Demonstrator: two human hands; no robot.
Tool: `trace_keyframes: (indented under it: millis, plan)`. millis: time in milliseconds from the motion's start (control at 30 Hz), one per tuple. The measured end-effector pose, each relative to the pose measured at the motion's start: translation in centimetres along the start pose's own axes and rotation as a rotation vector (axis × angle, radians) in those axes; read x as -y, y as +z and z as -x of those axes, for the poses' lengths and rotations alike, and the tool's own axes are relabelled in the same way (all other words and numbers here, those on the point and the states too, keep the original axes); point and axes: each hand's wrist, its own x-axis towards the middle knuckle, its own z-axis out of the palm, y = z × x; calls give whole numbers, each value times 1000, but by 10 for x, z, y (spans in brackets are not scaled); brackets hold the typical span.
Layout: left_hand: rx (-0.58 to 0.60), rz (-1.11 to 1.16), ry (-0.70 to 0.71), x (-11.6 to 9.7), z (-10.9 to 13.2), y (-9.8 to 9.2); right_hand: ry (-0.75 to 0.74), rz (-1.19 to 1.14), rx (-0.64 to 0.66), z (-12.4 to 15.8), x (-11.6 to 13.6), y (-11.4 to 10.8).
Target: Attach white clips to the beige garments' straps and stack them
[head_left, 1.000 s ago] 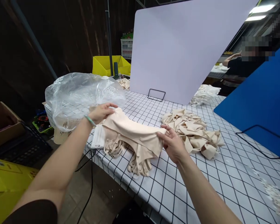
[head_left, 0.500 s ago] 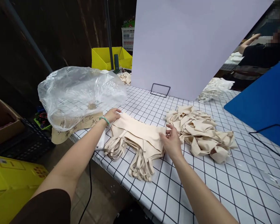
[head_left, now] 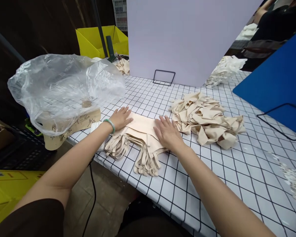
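Spread flat, the left hand and right hand rest on stacked beige garments (hiding their side ends); right of the right hand, crumpled cloth shares the checked counter; farther off, a person is cut off.

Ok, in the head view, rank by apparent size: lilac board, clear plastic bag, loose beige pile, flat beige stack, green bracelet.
1. Lilac board
2. Clear plastic bag
3. Loose beige pile, flat beige stack: unsure, left hand and right hand partly cover the stack
4. Green bracelet
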Motion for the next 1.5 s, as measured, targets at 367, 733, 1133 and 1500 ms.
trace_keyframes:
  millis: [367, 733, 1133, 1500]
  plan:
    - [51, -185, -99, -31, 2, -23, 36, -83, -138, 18, 14, -13]
    - [212, -24, 177, -126, 16, 24, 197, -333, -150, 118, 79, 1]
    - [-87, 252, 298, -183, 32, 10, 203, -22, -333, 117, -46, -52]
    - [-295, 751, 277, -258, 54, 79, -5, -23, -305, 160, -74, -77]
